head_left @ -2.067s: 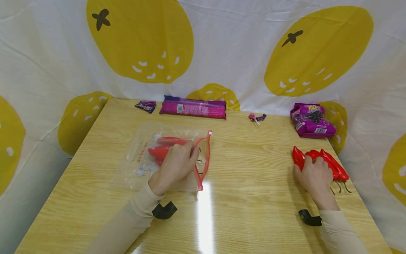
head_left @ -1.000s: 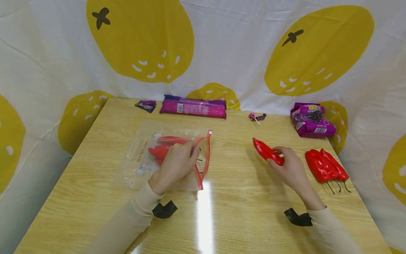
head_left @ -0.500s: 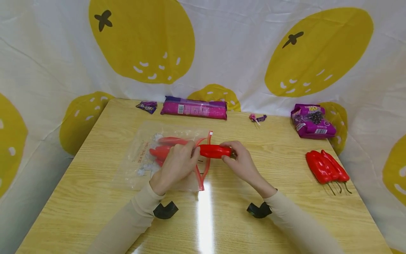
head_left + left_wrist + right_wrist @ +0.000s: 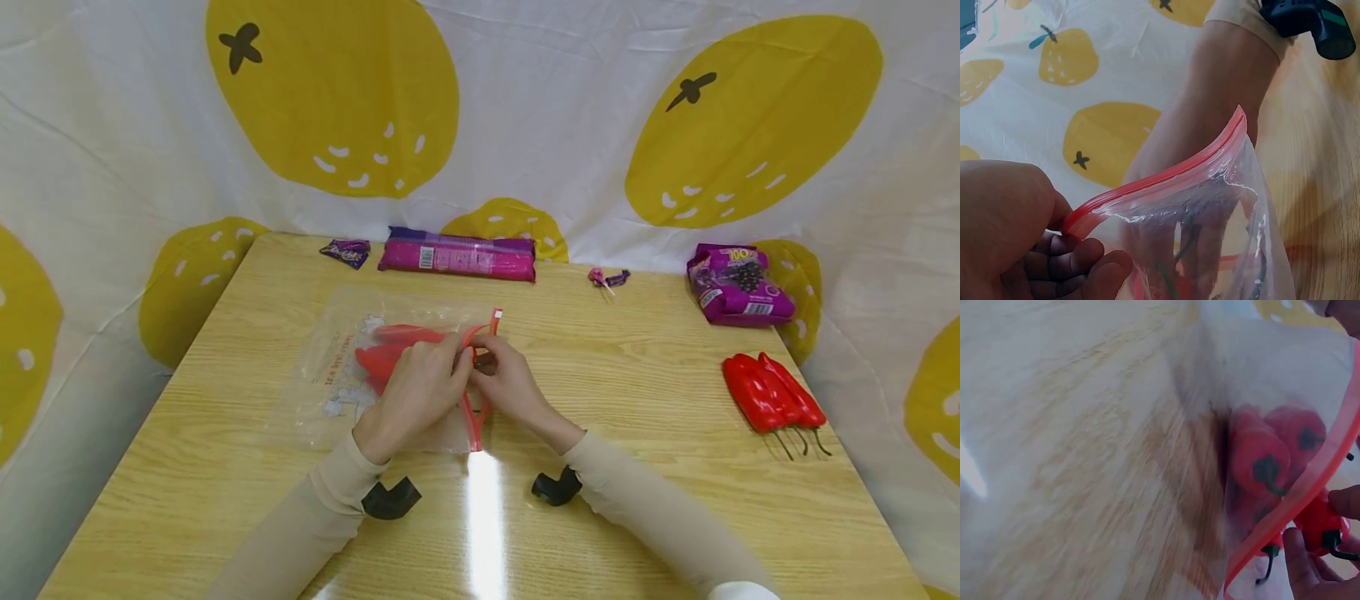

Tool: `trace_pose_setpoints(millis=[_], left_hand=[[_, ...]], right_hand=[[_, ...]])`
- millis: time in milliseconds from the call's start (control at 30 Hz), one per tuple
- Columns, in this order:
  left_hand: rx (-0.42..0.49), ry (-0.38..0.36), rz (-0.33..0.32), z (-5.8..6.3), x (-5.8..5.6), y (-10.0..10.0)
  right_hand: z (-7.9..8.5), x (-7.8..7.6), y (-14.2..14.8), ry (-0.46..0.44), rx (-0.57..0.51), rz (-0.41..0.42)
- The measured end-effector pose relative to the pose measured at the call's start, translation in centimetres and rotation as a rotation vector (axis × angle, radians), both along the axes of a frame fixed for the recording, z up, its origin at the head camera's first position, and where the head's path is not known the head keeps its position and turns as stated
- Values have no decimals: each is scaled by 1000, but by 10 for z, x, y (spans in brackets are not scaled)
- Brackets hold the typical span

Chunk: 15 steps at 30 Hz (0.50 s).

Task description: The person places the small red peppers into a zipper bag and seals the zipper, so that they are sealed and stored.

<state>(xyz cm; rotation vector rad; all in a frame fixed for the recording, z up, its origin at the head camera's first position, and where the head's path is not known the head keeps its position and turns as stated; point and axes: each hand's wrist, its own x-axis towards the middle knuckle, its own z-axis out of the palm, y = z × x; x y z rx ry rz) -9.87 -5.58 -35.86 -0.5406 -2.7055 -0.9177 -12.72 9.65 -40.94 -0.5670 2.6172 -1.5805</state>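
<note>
Pinching the red zip edge [image 4: 1166, 175] of the clear plastic bag [image 4: 315, 417] with the left hand [image 4: 423, 375], with thumb and curled fingers on the edge. Grasping a red pepper [image 4: 1316, 525] with the right hand [image 4: 510, 379], with thumb and fingers on either side, by the green stem end. Holding that pepper at the bag's mouth, just beside the left fingers; can't tell how deep inside. Can see the right fingers through the plastic in the left wrist view. Can also see bagged peppers [image 4: 1272, 447], under and left of the left fingers in the head view; partly hidden, so can't count exactly. Laid on the table [image 4: 615, 333], well right of the right fingers: three loose peppers [image 4: 772, 396], side by side with stems toward the person. Beyond those, farther from the fingers: a purple snack bag [image 4: 738, 287]. Straight beyond the left fingers: a long pink packet [image 4: 457, 254], with a small purple wrapper [image 4: 347, 252] left of it. Beyond and right of the right fingers: a lollipop [image 4: 596, 275] touching or just beside a small candy [image 4: 618, 278]. Behind everything: a fruit-print curtain [image 4: 540, 125].
</note>
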Motion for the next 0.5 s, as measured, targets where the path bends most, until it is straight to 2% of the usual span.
trace_pose_setpoints(millis=[133, 300, 500], left_hand=[[6, 9, -2, -1, 0, 0], [4, 6, -1, 0, 0, 1], [0, 8, 3, 0, 0, 1]], right_hand=[[0, -6, -10, 40, 12, 16], [-1, -11, -20, 140, 120, -23], [-2, -15, -26, 190, 93, 11]])
